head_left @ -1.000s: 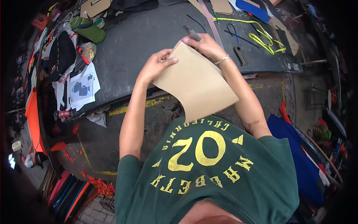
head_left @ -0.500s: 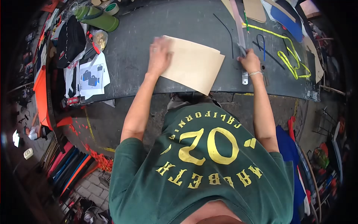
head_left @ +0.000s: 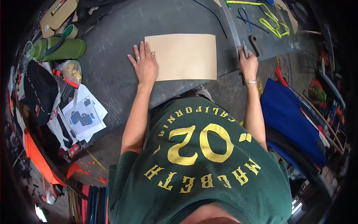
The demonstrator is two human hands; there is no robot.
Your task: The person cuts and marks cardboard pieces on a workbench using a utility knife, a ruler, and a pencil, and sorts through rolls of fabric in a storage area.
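A tan sheet of card (head_left: 184,56) lies flat on the dark table in front of me. My left hand (head_left: 144,67), fingers spread and a ring on one, rests on its left edge. To the right of the sheet, my right hand (head_left: 248,65) is closed around what looks like a grey utility knife (head_left: 245,50), pointing away from me. A long straight ruler (head_left: 232,28) runs up the table from beside this hand; whether the fingers grip it too is hidden. Close by on the right is a dark flat tool with a hole (head_left: 255,45).
Yellow measuring tape (head_left: 274,28) and a thin black strip (head_left: 214,15) lie at the back right. On the left are a green bottle (head_left: 61,47), a tape roll (head_left: 70,31), a black bag (head_left: 41,91) and printed sheets (head_left: 84,115). Blue material (head_left: 292,115) is off the table's right side.
The card has turned so its near edge is roughly level. My left hand has come to rest on its edge with fingers spread. The view has shifted and turned; the right hand still grips the knife.
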